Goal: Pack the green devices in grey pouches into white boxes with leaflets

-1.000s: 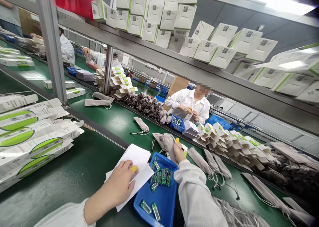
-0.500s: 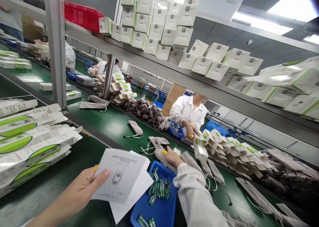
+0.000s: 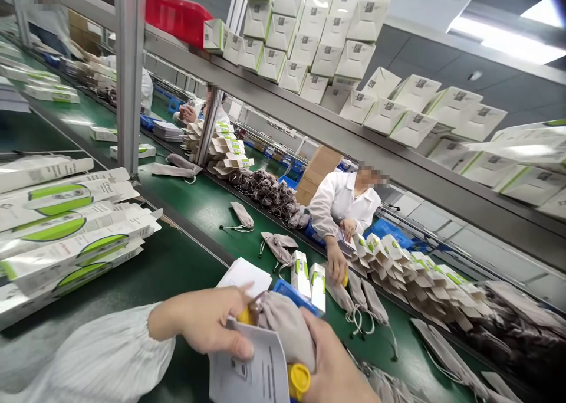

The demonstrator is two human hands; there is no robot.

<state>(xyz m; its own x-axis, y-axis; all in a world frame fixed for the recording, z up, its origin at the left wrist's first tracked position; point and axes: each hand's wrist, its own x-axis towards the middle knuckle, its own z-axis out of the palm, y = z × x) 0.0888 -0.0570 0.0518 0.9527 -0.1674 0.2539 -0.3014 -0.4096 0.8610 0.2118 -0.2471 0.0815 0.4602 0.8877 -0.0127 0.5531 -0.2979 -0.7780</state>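
My left hand (image 3: 207, 320) is closed on a printed instruction leaflet (image 3: 252, 367), thumb on its front face and fingers behind. My right hand (image 3: 336, 361) grips a grey drawstring pouch (image 3: 285, 329), which looks filled out and lies against the back of the leaflet. Yellow finger covers show on both hands. The left fingertips meet the pouch's upper end; its opening is partly hidden. Behind my hands are a blue tray (image 3: 294, 294), mostly covered, and a stack of white leaflets (image 3: 247, 273).
Two white-green boxes (image 3: 300, 276) stand beyond the tray, beside loose grey pouches (image 3: 371, 302). Flattened cartons (image 3: 79, 238) are stacked left. A co-worker (image 3: 345, 202) across the belt reaches toward the pouches. A shelf of white boxes (image 3: 305, 49) hangs overhead, with a metal post (image 3: 128, 78) left.
My right hand has come back from the belt with a grey pouch and met the leaflet in my left hand. The co-worker's held box is gone from their hand; two boxes now show near the tray.
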